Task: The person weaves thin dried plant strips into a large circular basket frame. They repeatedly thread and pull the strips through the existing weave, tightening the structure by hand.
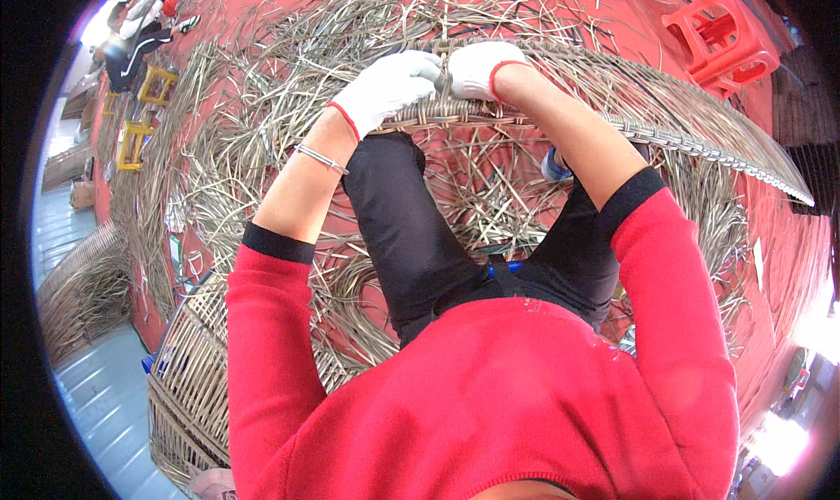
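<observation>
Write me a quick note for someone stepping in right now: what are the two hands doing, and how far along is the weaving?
Left hand: white glove, gripping the braided rim of the wicker piece.
Right hand: white glove, pinching the rim beside the left.
The rim curves right, already braided there; the piece rests across the knees.
Loose strands cover the red floor. Red stool upper right; a finished basket lower left.
Left: rim beyond the hands, extent hidden.
</observation>
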The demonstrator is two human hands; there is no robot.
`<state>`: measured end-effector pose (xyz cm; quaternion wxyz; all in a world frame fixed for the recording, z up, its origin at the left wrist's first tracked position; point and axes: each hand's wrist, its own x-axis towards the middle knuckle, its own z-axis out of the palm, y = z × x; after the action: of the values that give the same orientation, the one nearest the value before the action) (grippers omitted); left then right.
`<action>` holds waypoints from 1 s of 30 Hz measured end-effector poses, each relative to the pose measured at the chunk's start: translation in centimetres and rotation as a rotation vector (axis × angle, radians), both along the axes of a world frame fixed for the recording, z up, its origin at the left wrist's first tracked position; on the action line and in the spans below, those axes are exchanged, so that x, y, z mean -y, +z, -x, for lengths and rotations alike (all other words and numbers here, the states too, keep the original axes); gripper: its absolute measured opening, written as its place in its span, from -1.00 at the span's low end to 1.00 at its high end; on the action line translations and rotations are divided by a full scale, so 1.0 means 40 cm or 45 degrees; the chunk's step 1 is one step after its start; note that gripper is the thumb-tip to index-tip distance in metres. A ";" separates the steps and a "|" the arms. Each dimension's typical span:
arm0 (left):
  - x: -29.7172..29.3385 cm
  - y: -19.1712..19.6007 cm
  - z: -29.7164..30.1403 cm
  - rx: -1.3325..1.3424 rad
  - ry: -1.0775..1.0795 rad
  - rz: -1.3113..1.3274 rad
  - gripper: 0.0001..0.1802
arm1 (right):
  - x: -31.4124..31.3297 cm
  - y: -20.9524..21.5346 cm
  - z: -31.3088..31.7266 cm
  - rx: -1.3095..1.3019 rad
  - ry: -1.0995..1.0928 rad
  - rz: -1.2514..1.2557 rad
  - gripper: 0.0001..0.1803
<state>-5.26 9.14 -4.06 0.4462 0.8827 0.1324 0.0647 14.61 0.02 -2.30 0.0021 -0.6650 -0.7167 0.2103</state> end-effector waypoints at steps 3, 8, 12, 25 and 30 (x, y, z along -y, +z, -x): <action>0.011 -0.003 -0.005 -0.031 0.056 -0.240 -0.75 | 0.011 -0.016 -0.066 -0.562 0.367 0.011 -0.60; 0.034 0.005 -0.029 -0.127 0.050 -0.569 -0.64 | 0.072 -0.030 -0.106 -1.029 0.050 0.041 -0.62; 0.021 0.036 -0.010 -0.008 0.097 -0.692 -0.67 | 0.088 -0.002 -0.089 -0.978 -0.102 0.068 -0.57; 0.134 0.138 0.087 0.551 0.290 -0.279 -0.90 | 0.244 0.038 -0.004 -0.446 -0.001 -0.688 -0.65; 0.240 0.132 0.158 0.379 0.448 -0.065 -0.72 | 0.253 0.024 0.011 -0.253 -0.027 -0.652 -0.54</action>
<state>-11.59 -0.44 1.21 0.4203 0.8377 0.2152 0.2743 14.17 -10.09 -1.33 0.2428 -0.6263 -0.7358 0.0864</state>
